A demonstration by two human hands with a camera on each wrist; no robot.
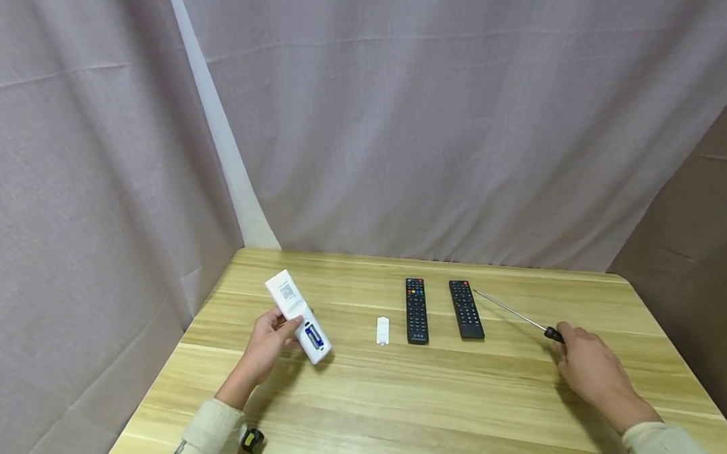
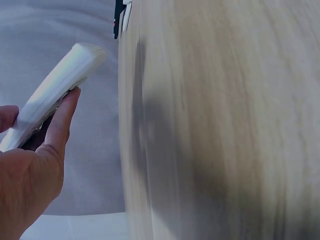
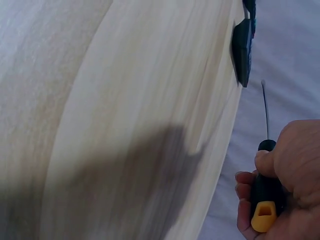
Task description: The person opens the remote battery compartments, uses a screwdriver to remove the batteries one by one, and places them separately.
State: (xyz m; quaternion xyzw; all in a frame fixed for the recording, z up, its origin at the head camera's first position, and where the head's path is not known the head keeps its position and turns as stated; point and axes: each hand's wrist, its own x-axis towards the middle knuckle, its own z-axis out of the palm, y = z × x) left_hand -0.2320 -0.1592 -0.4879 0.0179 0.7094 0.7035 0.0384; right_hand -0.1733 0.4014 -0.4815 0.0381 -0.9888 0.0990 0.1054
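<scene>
A white remote control [image 1: 298, 317] is gripped in my left hand [image 1: 267, 343], thumb across its back and fingers beneath. Its battery compartment lies open toward the head camera, with blue batteries [image 1: 314, 336] inside. The left wrist view shows the remote [image 2: 52, 90] edge-on, raised off the table. My right hand [image 1: 593, 368] grips a screwdriver by its black handle [image 1: 554, 334], the long thin shaft pointing to the far left. In the right wrist view the handle end of the screwdriver [image 3: 263, 216] is yellow.
A white battery cover [image 1: 383, 330] lies mid-table. Right of it are two black remotes, one upright in view [image 1: 417, 310] and one slightly slanted [image 1: 466, 309]. The wooden table [image 1: 392, 404] ends at a grey curtain [image 1: 440, 135].
</scene>
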